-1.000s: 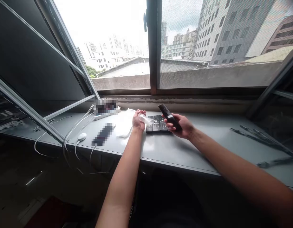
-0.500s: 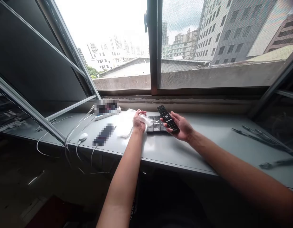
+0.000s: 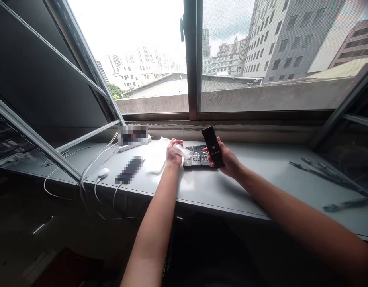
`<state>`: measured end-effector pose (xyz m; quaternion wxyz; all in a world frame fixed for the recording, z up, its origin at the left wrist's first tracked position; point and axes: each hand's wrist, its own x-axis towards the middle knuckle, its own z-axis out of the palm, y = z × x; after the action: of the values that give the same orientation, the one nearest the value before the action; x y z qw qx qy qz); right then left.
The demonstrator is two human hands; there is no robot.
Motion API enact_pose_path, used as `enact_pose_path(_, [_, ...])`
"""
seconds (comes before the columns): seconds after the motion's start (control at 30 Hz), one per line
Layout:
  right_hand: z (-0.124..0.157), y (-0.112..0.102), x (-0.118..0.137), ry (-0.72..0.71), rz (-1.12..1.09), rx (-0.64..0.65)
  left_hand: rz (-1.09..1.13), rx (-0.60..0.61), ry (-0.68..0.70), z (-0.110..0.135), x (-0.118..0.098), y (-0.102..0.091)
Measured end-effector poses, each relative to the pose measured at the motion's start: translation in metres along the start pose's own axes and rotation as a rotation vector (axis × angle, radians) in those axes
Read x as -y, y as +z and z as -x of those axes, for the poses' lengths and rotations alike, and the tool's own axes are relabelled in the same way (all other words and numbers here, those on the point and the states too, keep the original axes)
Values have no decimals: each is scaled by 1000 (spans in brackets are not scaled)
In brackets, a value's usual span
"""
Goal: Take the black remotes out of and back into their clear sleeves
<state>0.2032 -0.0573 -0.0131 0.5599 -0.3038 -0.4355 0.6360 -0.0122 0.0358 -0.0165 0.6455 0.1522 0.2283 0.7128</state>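
My right hand (image 3: pixel 227 158) is closed around a black remote control (image 3: pixel 213 145), held tilted above the table with its button side toward me. In my left hand (image 3: pixel 173 152) is a clear plastic bag (image 3: pixel 183 151), its loose end reaching out to the right. Behind and below the hands, several more black remote controls (image 3: pixel 196 156) lie side by side on the table; the held remote and my right fingers partly hide the rightmost ones. Just left of my left hand lies a pile of thin white plastic sheets or bags (image 3: pixel 155 162).
On the grey table (image 3: pixel 255 191), a blurred-out phone-like device (image 3: pixel 129 170) with a cable lies left, near a white round puck (image 3: pixel 103 172). A white power strip (image 3: pixel 134 139) stands behind them. Cables (image 3: pixel 324 171) lie right. Metal frame bars (image 3: pixel 37 141) slant across the left.
My right hand has turned the remote control more upright, and its face now looks darker, with fewer buttons showing. My left hand keeps its place with the plastic bag.
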Motion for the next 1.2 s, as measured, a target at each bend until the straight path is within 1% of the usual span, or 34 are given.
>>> enact_pose_path(0.3, [1, 0, -2, 30, -11, -2, 14, 1, 5, 1, -2, -2])
enact_pose_path(0.9, [3, 1, 1, 65, -35, 44, 25, 7, -7, 0, -2, -2])
enact_pose_path(1.0, [4, 1, 4, 85, -77, 81, 16, -4, -20, 1, -2, 0])
enact_pose_path(1.1, [4, 3, 8, 91, -170, 119, 12, 3, -28, 2, -2, 1])
enact_pose_path(1.2, [3, 6, 10, 109, -285, 102, 15, 11, -19, 3, -4, 3])
